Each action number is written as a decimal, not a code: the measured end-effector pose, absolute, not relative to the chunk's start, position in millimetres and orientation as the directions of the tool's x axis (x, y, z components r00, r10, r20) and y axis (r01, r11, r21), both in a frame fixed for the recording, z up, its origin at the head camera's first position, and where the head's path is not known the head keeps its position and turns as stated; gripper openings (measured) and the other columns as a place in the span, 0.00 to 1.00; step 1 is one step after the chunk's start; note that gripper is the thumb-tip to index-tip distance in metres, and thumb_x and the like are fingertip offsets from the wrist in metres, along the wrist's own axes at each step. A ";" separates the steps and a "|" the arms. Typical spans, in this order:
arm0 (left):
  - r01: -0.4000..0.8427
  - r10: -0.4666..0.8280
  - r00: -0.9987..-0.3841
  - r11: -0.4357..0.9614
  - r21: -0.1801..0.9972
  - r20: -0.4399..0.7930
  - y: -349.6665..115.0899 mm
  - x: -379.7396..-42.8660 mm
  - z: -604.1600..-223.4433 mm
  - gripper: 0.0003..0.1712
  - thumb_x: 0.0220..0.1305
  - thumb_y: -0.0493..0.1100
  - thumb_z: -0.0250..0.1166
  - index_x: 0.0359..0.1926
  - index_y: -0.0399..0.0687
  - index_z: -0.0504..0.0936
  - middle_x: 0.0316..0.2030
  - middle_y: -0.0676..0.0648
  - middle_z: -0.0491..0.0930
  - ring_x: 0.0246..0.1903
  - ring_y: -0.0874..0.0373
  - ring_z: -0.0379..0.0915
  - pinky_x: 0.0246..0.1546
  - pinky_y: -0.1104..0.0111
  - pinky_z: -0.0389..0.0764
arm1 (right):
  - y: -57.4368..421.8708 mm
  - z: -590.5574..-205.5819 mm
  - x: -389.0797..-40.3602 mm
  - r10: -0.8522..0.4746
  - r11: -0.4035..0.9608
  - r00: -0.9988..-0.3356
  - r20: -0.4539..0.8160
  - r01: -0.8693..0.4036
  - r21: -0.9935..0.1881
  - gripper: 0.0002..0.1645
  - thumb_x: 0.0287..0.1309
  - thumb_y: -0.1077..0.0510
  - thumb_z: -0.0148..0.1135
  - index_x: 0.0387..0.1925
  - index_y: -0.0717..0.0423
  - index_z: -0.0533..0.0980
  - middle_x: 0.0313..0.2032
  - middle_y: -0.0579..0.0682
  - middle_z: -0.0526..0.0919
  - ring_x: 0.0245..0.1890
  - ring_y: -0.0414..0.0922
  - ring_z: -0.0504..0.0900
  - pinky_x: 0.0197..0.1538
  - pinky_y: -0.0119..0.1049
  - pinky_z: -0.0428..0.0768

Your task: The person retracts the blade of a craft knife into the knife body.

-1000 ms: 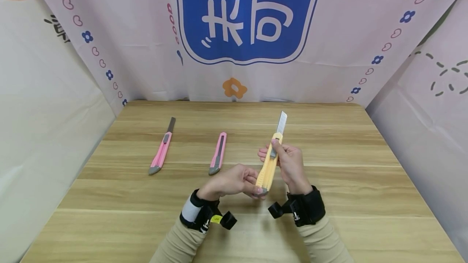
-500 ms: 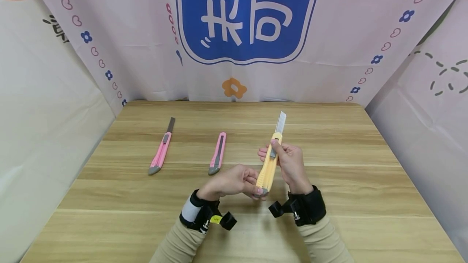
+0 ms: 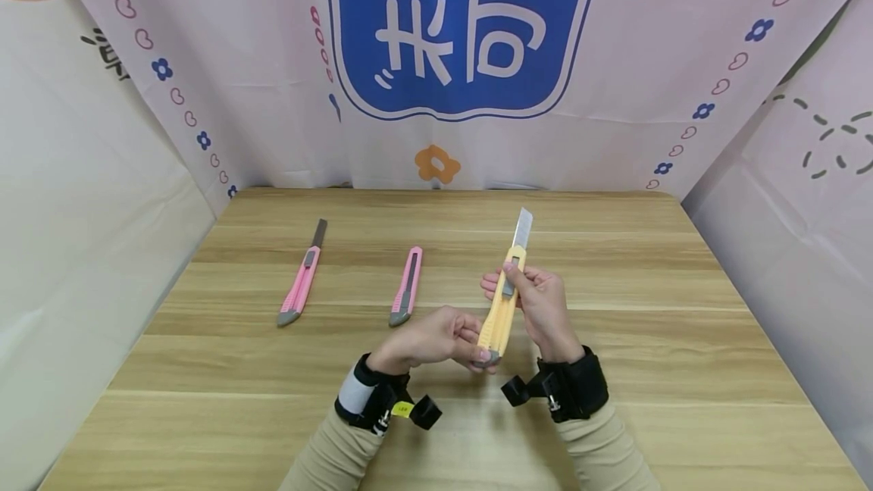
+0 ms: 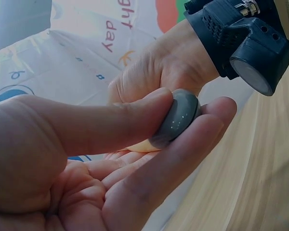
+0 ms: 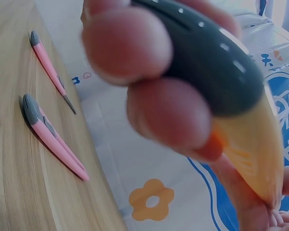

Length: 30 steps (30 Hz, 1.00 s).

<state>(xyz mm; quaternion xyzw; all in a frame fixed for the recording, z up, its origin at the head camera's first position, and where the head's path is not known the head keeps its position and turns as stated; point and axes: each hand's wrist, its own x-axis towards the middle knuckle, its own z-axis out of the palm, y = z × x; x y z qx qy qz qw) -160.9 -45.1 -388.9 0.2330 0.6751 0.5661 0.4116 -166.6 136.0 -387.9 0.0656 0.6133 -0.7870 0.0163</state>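
Note:
A yellow utility knife (image 3: 501, 320) with a grey end cap is held up in front of me, its silver blade (image 3: 523, 228) out and pointing away. My left hand (image 3: 436, 338) pinches the end cap (image 4: 178, 118) between thumb and fingers. Higher up the body, my right hand (image 3: 542, 309) grips the knife, its thumb at the grey slider (image 3: 508, 288). In the right wrist view, left fingertips (image 5: 168, 110) press against the dark cap. Left of the hands, a pink utility knife (image 3: 407, 286) lies with no blade showing. Farther left lies another pink utility knife (image 3: 300, 286), its dark blade extended.
The wooden table (image 3: 239, 415) carries both pink knives, side by side with their grey ends toward me. A printed cloth (image 3: 614, 82) hangs at the table's back edge, with more cloth at both sides. Black camera straps (image 3: 573, 385) are on the wrists.
The right thumb sits slightly lower on the yellow knife, and the knife's front end has shifted a touch left. Left hand and pink knives stay put.

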 end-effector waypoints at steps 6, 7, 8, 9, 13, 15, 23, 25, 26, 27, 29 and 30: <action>-0.156 0.779 -0.551 0.257 0.954 -0.300 -44.1 -160.8 -388.4 0.15 0.63 0.30 0.61 0.50 0.28 0.76 0.44 0.28 0.83 0.45 0.38 0.83 0.51 0.50 0.84 | 137.8 -387.4 -165.7 0.036 -0.254 -0.992 -0.119 0.106 -0.961 0.22 0.69 0.60 0.52 0.54 0.77 0.71 0.34 0.53 0.90 0.48 0.56 0.86 0.46 0.35 0.87; -0.159 0.777 -0.551 0.261 0.952 -0.305 -43.9 -160.8 -388.0 0.14 0.63 0.30 0.61 0.50 0.28 0.76 0.44 0.28 0.83 0.46 0.37 0.82 0.51 0.50 0.84 | 138.1 -387.3 -165.7 0.033 -0.256 -0.993 -0.115 0.103 -0.961 0.22 0.69 0.60 0.52 0.54 0.77 0.71 0.34 0.53 0.90 0.48 0.56 0.86 0.46 0.35 0.87; -0.156 0.777 -0.551 0.264 0.952 -0.305 -43.8 -160.7 -387.8 0.14 0.63 0.30 0.61 0.50 0.29 0.77 0.44 0.28 0.83 0.46 0.36 0.82 0.51 0.50 0.84 | 138.4 -387.2 -165.7 0.030 -0.260 -0.993 -0.112 0.101 -0.960 0.22 0.69 0.60 0.52 0.54 0.77 0.71 0.34 0.53 0.90 0.48 0.56 0.86 0.46 0.35 0.87; -0.159 0.775 -0.551 0.267 0.951 -0.310 -43.6 -160.7 -387.7 0.14 0.63 0.30 0.61 0.49 0.29 0.77 0.43 0.29 0.84 0.47 0.36 0.82 0.51 0.50 0.84 | 138.5 -387.1 -165.7 0.027 -0.263 -0.994 -0.108 0.097 -0.960 0.22 0.69 0.60 0.52 0.54 0.78 0.71 0.34 0.53 0.90 0.48 0.56 0.86 0.46 0.35 0.87; -0.164 0.772 -0.549 0.275 0.947 -0.319 -43.9 -160.2 -387.4 0.14 0.63 0.30 0.61 0.49 0.31 0.78 0.43 0.29 0.84 0.47 0.35 0.81 0.51 0.50 0.84 | 139.1 -386.4 -165.6 0.016 -0.270 -0.995 -0.098 0.090 -0.959 0.22 0.68 0.61 0.53 0.54 0.78 0.71 0.34 0.52 0.90 0.48 0.55 0.86 0.45 0.35 0.87; -0.167 0.773 -0.547 0.276 0.947 -0.322 -44.3 -160.0 -386.9 0.14 0.63 0.30 0.61 0.50 0.31 0.78 0.44 0.29 0.84 0.47 0.35 0.81 0.51 0.49 0.84 | 139.3 -386.0 -165.5 0.011 -0.268 -0.995 -0.097 0.090 -0.959 0.22 0.68 0.62 0.53 0.54 0.78 0.70 0.35 0.53 0.90 0.48 0.55 0.86 0.46 0.35 0.87; -0.162 0.774 -0.554 0.261 0.952 -0.307 -44.9 -160.3 -384.4 0.14 0.63 0.30 0.61 0.49 0.29 0.77 0.44 0.28 0.83 0.43 0.41 0.84 0.51 0.49 0.83 | 139.3 -383.1 -165.5 -0.020 -0.255 -0.996 -0.083 0.086 -0.963 0.24 0.68 0.61 0.54 0.58 0.76 0.68 0.39 0.51 0.90 0.52 0.56 0.83 0.49 0.35 0.86; -0.156 0.774 -0.557 0.258 0.954 -0.301 -44.6 -160.6 -384.5 0.14 0.63 0.30 0.61 0.49 0.29 0.77 0.44 0.27 0.83 0.44 0.39 0.84 0.51 0.49 0.83 | 139.1 -383.5 -165.8 -0.017 -0.261 -0.996 -0.089 0.090 -0.961 0.24 0.68 0.61 0.54 0.58 0.75 0.68 0.40 0.52 0.90 0.53 0.57 0.82 0.50 0.35 0.86; -0.154 0.775 -0.558 0.256 0.954 -0.297 -44.4 -160.7 -384.8 0.14 0.63 0.30 0.61 0.49 0.29 0.77 0.44 0.27 0.82 0.45 0.38 0.83 0.52 0.49 0.83 | 138.9 -383.9 -166.1 -0.015 -0.265 -0.996 -0.093 0.094 -0.960 0.24 0.68 0.61 0.54 0.58 0.74 0.68 0.40 0.53 0.89 0.53 0.57 0.82 0.50 0.35 0.86; -0.147 0.776 -0.560 0.253 0.956 -0.291 -44.3 -160.7 -385.2 0.14 0.63 0.30 0.61 0.49 0.28 0.77 0.44 0.27 0.82 0.45 0.37 0.83 0.51 0.50 0.84 | 138.6 -384.4 -166.4 -0.015 -0.268 -0.995 -0.100 0.101 -0.958 0.24 0.68 0.60 0.53 0.59 0.74 0.68 0.40 0.52 0.89 0.53 0.56 0.83 0.50 0.34 0.85; -0.145 0.774 -0.564 0.250 0.957 -0.288 -44.3 -160.3 -385.9 0.14 0.63 0.31 0.61 0.49 0.29 0.77 0.45 0.27 0.82 0.47 0.36 0.82 0.52 0.51 0.84 | 138.1 -385.6 -167.1 -0.016 -0.277 -0.993 -0.118 0.118 -0.954 0.24 0.69 0.60 0.53 0.59 0.73 0.68 0.40 0.51 0.90 0.51 0.52 0.85 0.51 0.34 0.85; -0.143 0.774 -0.565 0.249 0.958 -0.286 -44.4 -160.1 -386.2 0.14 0.63 0.31 0.61 0.49 0.29 0.77 0.45 0.28 0.83 0.47 0.36 0.82 0.52 0.51 0.84 | 137.8 -386.3 -167.5 -0.018 -0.281 -0.992 -0.129 0.129 -0.951 0.24 0.69 0.59 0.52 0.59 0.73 0.68 0.40 0.50 0.90 0.50 0.50 0.86 0.51 0.34 0.85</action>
